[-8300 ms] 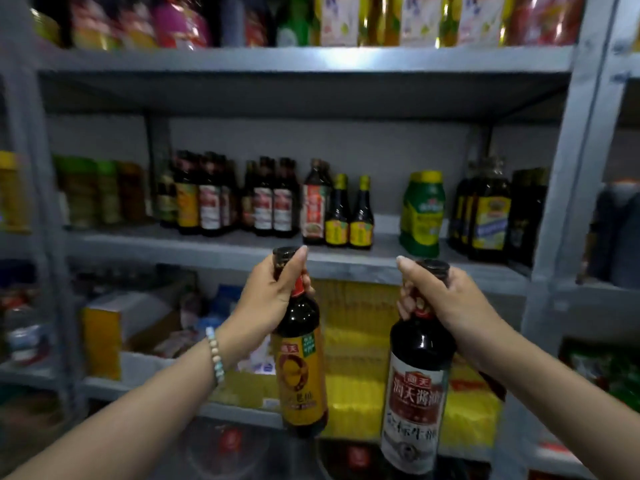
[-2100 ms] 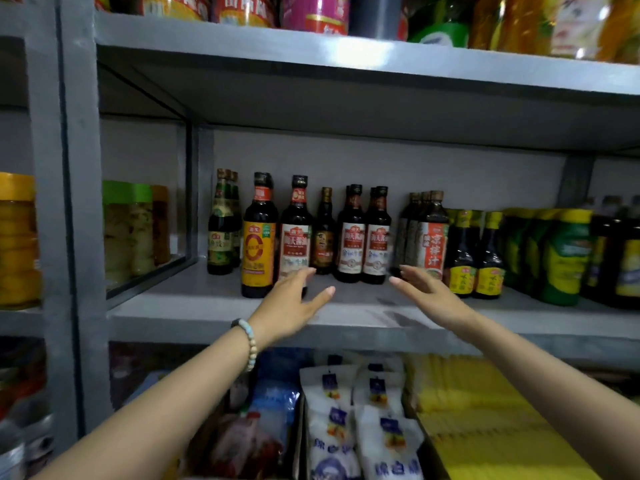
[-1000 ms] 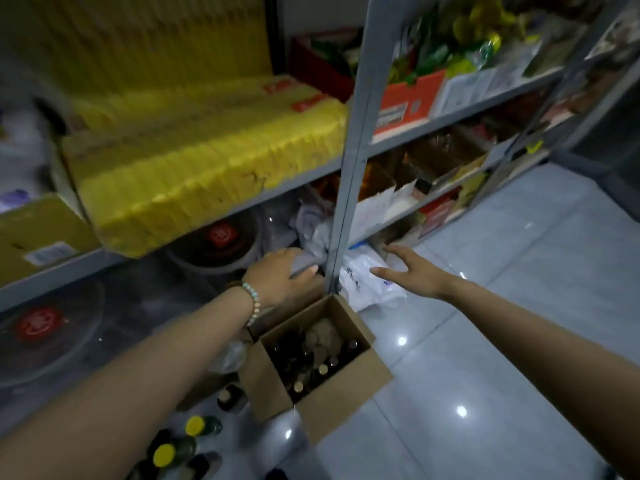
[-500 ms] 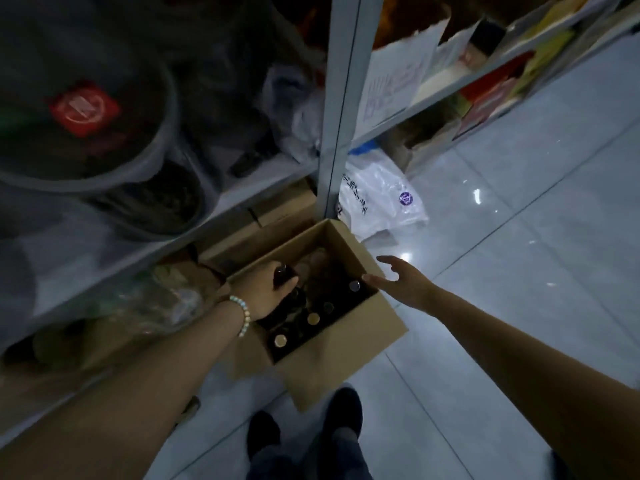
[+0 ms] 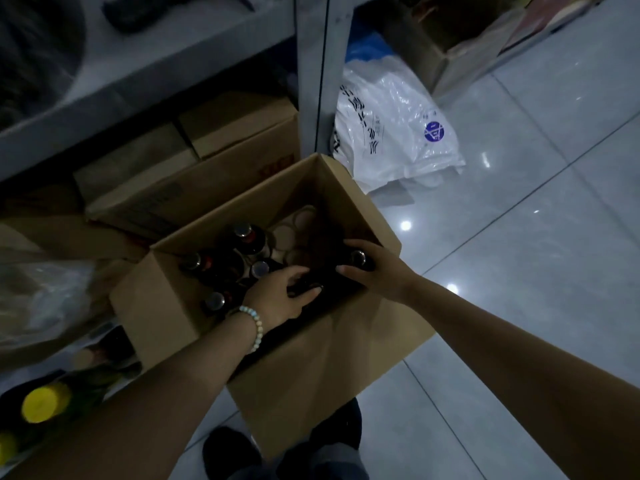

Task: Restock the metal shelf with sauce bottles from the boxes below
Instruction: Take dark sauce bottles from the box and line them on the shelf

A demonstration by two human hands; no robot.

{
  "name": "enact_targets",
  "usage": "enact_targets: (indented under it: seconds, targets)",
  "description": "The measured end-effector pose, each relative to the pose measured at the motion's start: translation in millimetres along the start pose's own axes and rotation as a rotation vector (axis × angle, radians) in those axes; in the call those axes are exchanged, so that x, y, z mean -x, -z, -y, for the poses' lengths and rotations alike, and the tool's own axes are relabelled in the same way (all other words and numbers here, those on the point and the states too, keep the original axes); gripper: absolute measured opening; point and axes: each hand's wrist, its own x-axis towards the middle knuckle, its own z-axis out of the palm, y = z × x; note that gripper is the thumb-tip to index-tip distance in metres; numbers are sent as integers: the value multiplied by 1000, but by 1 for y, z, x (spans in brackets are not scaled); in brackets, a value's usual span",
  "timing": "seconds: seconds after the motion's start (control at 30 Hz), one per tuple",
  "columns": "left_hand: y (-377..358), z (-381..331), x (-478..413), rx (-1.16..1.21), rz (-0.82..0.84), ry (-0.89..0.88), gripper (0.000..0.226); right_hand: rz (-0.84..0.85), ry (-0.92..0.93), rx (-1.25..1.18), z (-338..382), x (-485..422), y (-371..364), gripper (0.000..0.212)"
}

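Both your hands are down inside the open box [image 5: 311, 375]; it sits on the tiled floor [image 5: 519, 254], just in front of the shelf upright [image 5: 313, 81]; the light in there is dim.

Left hand [image 5: 277, 299]: fingers and thumb curled round the top of a dark bottle [image 5: 299, 286] near the middle of the box; a bead bracelet [image 5: 255, 323] is on that wrist.

Right hand [image 5: 375, 271]: wrapped round the neck of a second bottle [image 5: 358, 257] close against the box's right wall; its round cap shows just past your fingers.

Whether either bottle has left the bottom of the box, you cannot tell from this angle.

Standing bottles [image 5: 242, 233] fill the left half of the box, upright, caps up; four caps are plain to see, all beside your left hand.

The far corner of the box shows pale round marks on the bottom, possibly a cardboard insert; it is too dark to be sure.

Closed cartons [image 5: 194, 181] lie just behind the box, under the lowest shelf board [image 5: 138, 81].

A white plastic bag [image 5: 391, 133], with dark print and a blue round mark, lies on the floor to the right of the upright, near the box's far corner.

Yellow-capped bottles [image 5: 45, 403] stand at lower left, beside your left forearm; your shoes [image 5: 228, 448] are at the box's near corner.
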Motion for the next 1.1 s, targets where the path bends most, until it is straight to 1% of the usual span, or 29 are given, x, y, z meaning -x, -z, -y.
enact_targets:
  seconds: [0.1,0.17,0.3,0.4,0.53,0.6,0.67,0.8,0.87,0.93,1.0,1.1]
  targets:
    - [-14,9,-15,89,7,-11,48,2,12,27,-11,-12,-7,56]
    - [-20,12,-22,124,27,-11,45,-30,29,15,-17,-18,-8,54]
    - [-27,17,-31,95,37,-41,46,-64,42,4,-25,-26,-7,50]
    - [-28,15,-34,116,35,-41,42,-81,47,79,-27,-32,-7,49]
    - [-27,10,-38,88,100,-35,42,-50,-28,146,-24,-43,-9,54]
    - [-27,12,-44,105,110,-54,39,-29,-72,194,-20,-49,-9,56]
    - [-27,14,-51,170,78,-49,33,-22,-98,226,-17,-54,-10,55]
    - [-30,14,-60,294,-77,-23,19,-121,-104,223,-19,-61,-17,38]
    - [-31,14,-63,326,-108,-7,18,-167,-101,202,-22,-63,-22,31]
    - [-30,16,-68,376,-131,7,16,-192,-95,185,-24,-66,-26,30]
    - [-29,19,-73,475,-154,21,17,-227,-71,113,-24,-71,-29,31]
    - [-33,26,-80,557,-197,14,20,-273,-52,-108,-22,-81,-34,32]
